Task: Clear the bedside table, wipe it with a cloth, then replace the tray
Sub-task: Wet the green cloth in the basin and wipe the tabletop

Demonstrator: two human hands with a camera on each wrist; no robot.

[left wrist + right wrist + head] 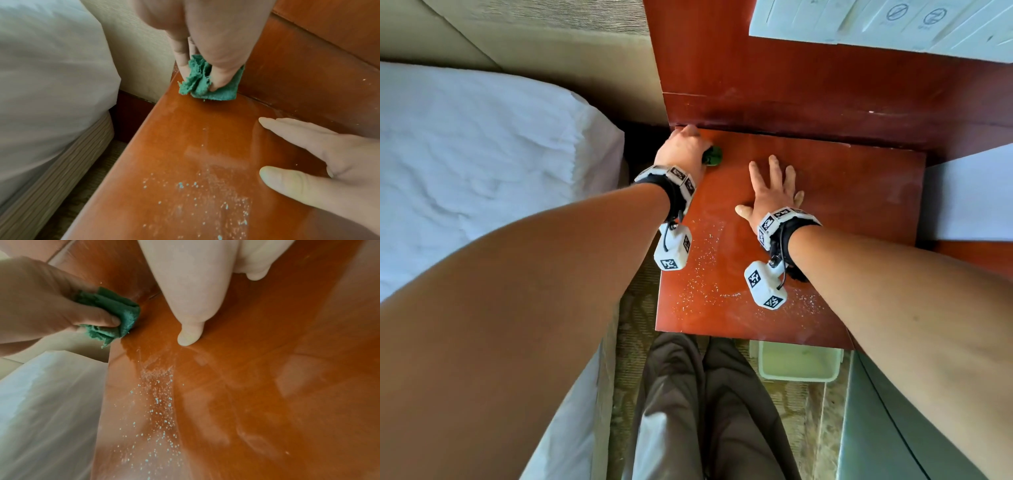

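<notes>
The reddish wooden bedside table (842,212) has nothing standing on it. My left hand (683,145) grips a bunched green cloth (714,156) (205,81) (115,313) and presses it into the table's far left corner, against the back panel. My right hand (774,185) lies flat on the middle of the tabletop (185,154), fingers spread and straight, thumb (189,331) pressed to the wood. Pale specks and droplets (702,267) (158,402) dot the near left part of the surface (267,369). No tray is in view.
A bed with white sheets (465,164) stands close on the left, with a narrow gap to the table. A wooden back panel (791,89) rises behind the table, with a white switch plate (893,24) above. A pale bin (798,363) sits on the floor by the table's front edge.
</notes>
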